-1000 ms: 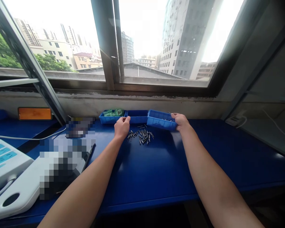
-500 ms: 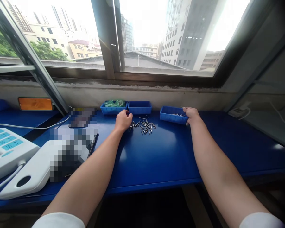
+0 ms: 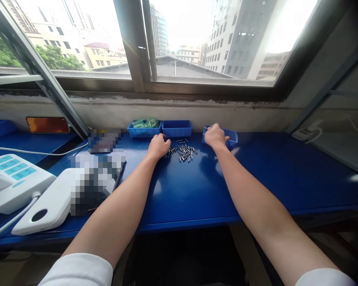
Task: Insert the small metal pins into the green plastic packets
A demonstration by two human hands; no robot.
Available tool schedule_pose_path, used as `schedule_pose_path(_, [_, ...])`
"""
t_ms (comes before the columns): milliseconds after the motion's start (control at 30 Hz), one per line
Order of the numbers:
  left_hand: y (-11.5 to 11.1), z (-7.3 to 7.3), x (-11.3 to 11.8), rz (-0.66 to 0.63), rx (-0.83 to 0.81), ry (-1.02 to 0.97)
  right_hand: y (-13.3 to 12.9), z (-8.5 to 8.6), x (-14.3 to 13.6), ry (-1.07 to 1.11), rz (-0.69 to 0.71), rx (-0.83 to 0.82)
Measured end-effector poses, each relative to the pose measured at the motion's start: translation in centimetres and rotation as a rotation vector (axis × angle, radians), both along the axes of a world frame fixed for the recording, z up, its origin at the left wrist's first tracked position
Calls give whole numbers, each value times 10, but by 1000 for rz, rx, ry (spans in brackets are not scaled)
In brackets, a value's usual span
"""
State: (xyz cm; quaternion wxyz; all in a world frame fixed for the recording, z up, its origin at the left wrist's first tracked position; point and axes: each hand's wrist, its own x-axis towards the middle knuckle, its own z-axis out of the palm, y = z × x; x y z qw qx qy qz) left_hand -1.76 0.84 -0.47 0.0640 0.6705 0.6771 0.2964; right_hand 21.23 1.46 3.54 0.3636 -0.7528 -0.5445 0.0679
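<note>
Several small metal pen-like pieces (image 3: pixel 185 152) lie in a loose pile on the blue table. My left hand (image 3: pixel 159 146) is at the pile's left edge, its fingers curled closed; what they hold, if anything, is hidden. Over the left part of the right blue bin (image 3: pixel 232 137) is my right hand (image 3: pixel 216 136), closed on a thin piece whose tip (image 3: pixel 206 128) pokes out to the left. The hand hides most of that bin's inside.
Behind the pile stand an empty blue bin (image 3: pixel 177 129) and one with green packets (image 3: pixel 144 128). At left are a white power strip (image 3: pixel 14 178), a white device (image 3: pixel 47 202), a phone (image 3: pixel 47 124) and a slanted metal post (image 3: pixel 59 93).
My right hand has moved left, from the right end of the bin to its left part. My left hand stays beside the pile. The view has shifted slightly.
</note>
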Motion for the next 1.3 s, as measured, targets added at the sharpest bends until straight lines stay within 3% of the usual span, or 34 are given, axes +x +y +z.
schedule_pose_path(100, [-1,0,1,-5,-11,21,9,-18,-3,17,14,18])
schedule_pose_path(200, [-1,-1,2,-14,-18,24,20,-26,8,82,93,82])
schedule_pose_path(367, [1,-4,3,-27,-19,19,40,-23,18,154,155,110])
schedule_pose_path(733, [-3,-7,9,-95,-25,128,78,-27,8,250,362,188])
schedule_pose_path(867, [-3,-7,8,-110,-34,155,77,-24,0,182,390,165])
schedule_pose_path(1100, [-4,-6,9,-114,-39,179,61,-16,-25,-60,323,316])
schedule_pose_path(1300, [-3,-7,9,-120,-33,211,62,-10,-56,-143,296,98])
